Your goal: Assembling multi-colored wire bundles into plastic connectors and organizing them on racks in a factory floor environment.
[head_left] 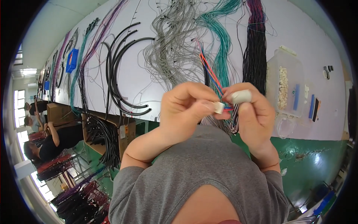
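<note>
Close in front of my chest, my left hand [181,112] pinches a small white connector housing [219,108] between thumb and fingertips. My right hand [257,114] is closed on thin red and blue wires [211,72] right beside the connector. A white cover [241,97] wraps one finger of the right hand. From my fingers the wires run up and away over the table, with their far ends near the grey wires. Fingers hide where wire ends and connector meet, so I cannot tell whether they are joined.
On the white table [138,86] lie grey wires [167,44], teal wires [223,41], black wires [254,56] and curved black tubes [112,71]. At the right stands a clear plastic bin [301,74] with small white pieces. Co-workers [63,136] are at the far left.
</note>
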The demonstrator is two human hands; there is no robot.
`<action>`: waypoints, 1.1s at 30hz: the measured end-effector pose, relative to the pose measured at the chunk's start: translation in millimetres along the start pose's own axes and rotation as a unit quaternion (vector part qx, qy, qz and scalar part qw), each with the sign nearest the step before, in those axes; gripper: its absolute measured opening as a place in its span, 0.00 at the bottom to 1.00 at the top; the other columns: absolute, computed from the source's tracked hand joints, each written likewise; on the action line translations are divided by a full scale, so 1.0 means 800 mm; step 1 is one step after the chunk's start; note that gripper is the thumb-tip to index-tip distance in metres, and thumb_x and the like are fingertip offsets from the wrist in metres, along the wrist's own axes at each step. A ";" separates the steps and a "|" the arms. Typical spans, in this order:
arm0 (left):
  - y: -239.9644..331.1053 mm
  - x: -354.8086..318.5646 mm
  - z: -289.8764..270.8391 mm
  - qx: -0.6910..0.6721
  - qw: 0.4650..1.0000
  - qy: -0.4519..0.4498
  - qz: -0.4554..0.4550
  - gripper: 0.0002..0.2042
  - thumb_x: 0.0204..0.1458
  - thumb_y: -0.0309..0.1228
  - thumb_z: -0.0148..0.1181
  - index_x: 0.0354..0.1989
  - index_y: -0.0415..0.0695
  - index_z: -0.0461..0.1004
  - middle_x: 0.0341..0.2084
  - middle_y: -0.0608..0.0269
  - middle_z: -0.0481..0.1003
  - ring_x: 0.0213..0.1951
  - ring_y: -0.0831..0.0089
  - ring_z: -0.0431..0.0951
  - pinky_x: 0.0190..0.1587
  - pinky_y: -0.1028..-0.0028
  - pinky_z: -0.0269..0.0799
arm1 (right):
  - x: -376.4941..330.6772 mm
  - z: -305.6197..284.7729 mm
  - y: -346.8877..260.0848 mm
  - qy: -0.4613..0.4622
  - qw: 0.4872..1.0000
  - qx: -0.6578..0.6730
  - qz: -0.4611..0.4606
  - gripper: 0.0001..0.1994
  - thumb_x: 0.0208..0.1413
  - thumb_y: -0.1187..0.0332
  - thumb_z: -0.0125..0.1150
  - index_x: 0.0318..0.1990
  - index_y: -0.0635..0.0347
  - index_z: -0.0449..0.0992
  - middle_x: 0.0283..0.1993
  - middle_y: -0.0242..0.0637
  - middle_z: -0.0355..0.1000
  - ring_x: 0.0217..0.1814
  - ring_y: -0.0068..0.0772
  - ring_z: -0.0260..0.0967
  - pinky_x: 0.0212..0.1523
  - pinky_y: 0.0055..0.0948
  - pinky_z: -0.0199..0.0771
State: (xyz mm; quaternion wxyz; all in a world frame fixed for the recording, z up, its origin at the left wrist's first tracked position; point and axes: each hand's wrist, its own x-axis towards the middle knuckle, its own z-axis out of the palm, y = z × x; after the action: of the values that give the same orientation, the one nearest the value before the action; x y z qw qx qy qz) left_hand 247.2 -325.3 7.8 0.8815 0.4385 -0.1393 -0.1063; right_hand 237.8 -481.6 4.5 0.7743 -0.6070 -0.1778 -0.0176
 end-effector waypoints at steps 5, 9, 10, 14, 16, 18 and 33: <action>0.008 0.012 -0.013 0.030 0.998 0.000 0.051 0.10 0.47 0.34 0.52 0.26 0.39 0.66 0.22 0.56 0.69 0.36 0.66 0.66 0.39 0.69 0.60 | 0.010 0.002 0.002 0.071 0.973 -0.185 -0.120 0.08 0.37 0.81 0.57 0.29 0.66 0.69 0.31 0.41 0.66 0.31 0.30 0.64 0.31 0.23 0.64; 0.012 0.011 -0.017 0.026 0.997 -0.011 0.076 0.10 0.47 0.34 0.51 0.27 0.39 0.65 0.23 0.55 0.69 0.35 0.66 0.67 0.35 0.71 0.62 | 0.013 0.021 0.011 0.081 0.963 -0.173 -0.190 0.09 0.31 0.79 0.62 0.25 0.64 0.70 0.28 0.39 0.66 0.25 0.30 0.64 0.24 0.21 0.63; 0.014 0.010 -0.017 0.030 0.996 -0.016 0.077 0.10 0.47 0.34 0.51 0.27 0.39 0.65 0.23 0.55 0.69 0.35 0.66 0.67 0.35 0.71 0.62 | 0.013 0.025 0.013 0.090 0.963 -0.165 -0.192 0.09 0.31 0.79 0.62 0.25 0.64 0.70 0.28 0.39 0.66 0.25 0.30 0.64 0.24 0.21 0.63; 0.024 0.006 -0.012 0.067 0.992 -0.019 0.101 0.07 0.47 0.29 0.51 0.28 0.37 0.65 0.24 0.53 0.69 0.35 0.65 0.69 0.35 0.72 0.65 | 0.022 0.027 0.012 0.055 0.957 -0.194 -0.210 0.09 0.30 0.77 0.63 0.24 0.65 0.70 0.26 0.39 0.66 0.24 0.31 0.63 0.23 0.22 0.62; 0.030 0.002 -0.009 0.099 0.988 -0.020 0.117 0.05 0.47 0.26 0.50 0.28 0.37 0.65 0.25 0.53 0.69 0.35 0.66 0.70 0.36 0.73 0.65 | 0.030 0.020 0.004 0.004 0.956 -0.224 -0.189 0.08 0.32 0.75 0.62 0.24 0.64 0.70 0.25 0.38 0.66 0.24 0.32 0.63 0.23 0.23 0.62; 0.037 -0.002 -0.007 0.250 0.959 0.041 0.130 0.02 0.46 0.21 0.48 0.28 0.36 0.65 0.28 0.53 0.69 0.35 0.68 0.70 0.37 0.75 0.66 | 0.039 0.011 -0.009 -0.020 0.944 -0.264 -0.198 0.08 0.32 0.74 0.62 0.24 0.63 0.71 0.25 0.37 0.67 0.25 0.33 0.64 0.24 0.24 0.63; 0.016 0.011 -0.003 0.294 0.950 0.063 0.083 0.04 0.51 0.25 0.42 0.28 0.37 0.59 0.29 0.52 0.69 0.30 0.73 0.69 0.37 0.74 0.64 | 0.043 -0.021 0.016 -0.043 0.904 -0.394 -0.158 0.14 0.35 0.76 0.56 0.34 0.61 0.66 0.20 0.34 0.65 0.22 0.34 0.64 0.25 0.26 0.62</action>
State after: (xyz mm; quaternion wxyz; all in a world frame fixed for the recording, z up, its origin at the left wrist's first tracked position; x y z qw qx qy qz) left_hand 257.3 -318.8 18.1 0.7261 0.6709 -0.1449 0.0409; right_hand 277.6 -487.6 -0.7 0.4509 -0.8265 -0.2835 -0.1822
